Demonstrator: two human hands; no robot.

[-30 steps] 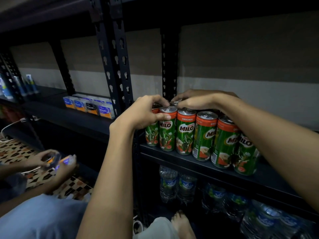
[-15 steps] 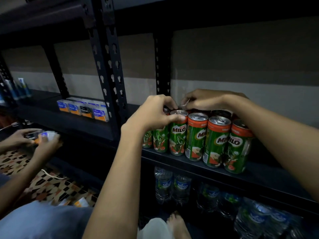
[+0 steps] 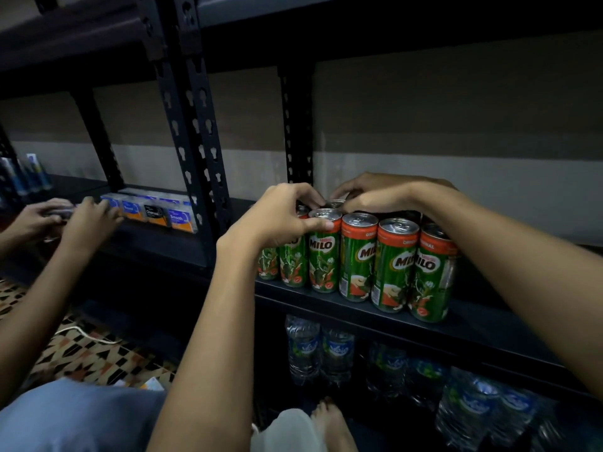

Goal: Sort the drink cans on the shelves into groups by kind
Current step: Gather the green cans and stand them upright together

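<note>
Several green-and-red Milo cans (image 3: 394,262) stand upright in a tight cluster on the dark metal shelf (image 3: 473,324). My left hand (image 3: 280,213) comes in from the left, and its thumb and fingers pinch the rim of a front-row Milo can (image 3: 323,259). My right hand (image 3: 385,194) arches over the back row. Its fingertips curl down onto the top of a back can (image 3: 336,203) next to my left fingers. The back-row cans are mostly hidden behind the front ones and under my right forearm.
A perforated black upright (image 3: 192,125) stands just left of the cans. Beyond it, another person's hands (image 3: 65,216) handle small blue-and-orange boxes (image 3: 156,212) on the neighbouring shelf. Water bottles (image 3: 319,350) fill the shelf below. A bare foot (image 3: 329,422) rests on the floor.
The front-row cans now stand closer together and more upright. Both my hands stay on the can tops. The other person's hands have risen from the floor to the left shelf.
</note>
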